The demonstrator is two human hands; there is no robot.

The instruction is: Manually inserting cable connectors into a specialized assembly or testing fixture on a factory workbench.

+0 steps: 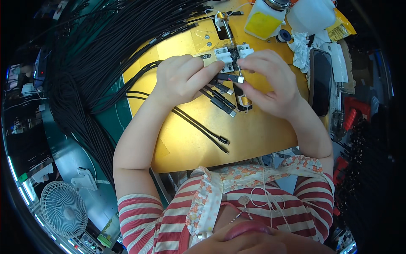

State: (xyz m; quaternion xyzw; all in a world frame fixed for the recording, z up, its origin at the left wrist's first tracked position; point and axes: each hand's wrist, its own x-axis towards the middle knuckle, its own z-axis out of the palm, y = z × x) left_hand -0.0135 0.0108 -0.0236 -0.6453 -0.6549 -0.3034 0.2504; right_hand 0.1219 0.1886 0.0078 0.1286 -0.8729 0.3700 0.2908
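My left hand [181, 78] is closed around several black cables, its thumb and forefinger pinching near the connector ends. One black connector [230, 78] with a silver tip points right from these fingers. More cable connectors [222, 104] fan out below the hand. My right hand [272, 82] is just right of that silver tip, thumb and forefinger apart on either side of it. Behind the fingertips stands a small fixture with white blocks [224, 58] and a thin metal rod [228, 31]. Two loose cable ends [220, 142] lie on the gold work plate [190, 154] nearer me.
A large bundle of black cables [84, 80] covers the left and far left. At the far right stand a jar with yellow contents [265, 21] and a white container [311, 15]. Crumpled tissue [300, 51] and a phone [320, 82] lie right. A white fan [64, 209] stands lower left.
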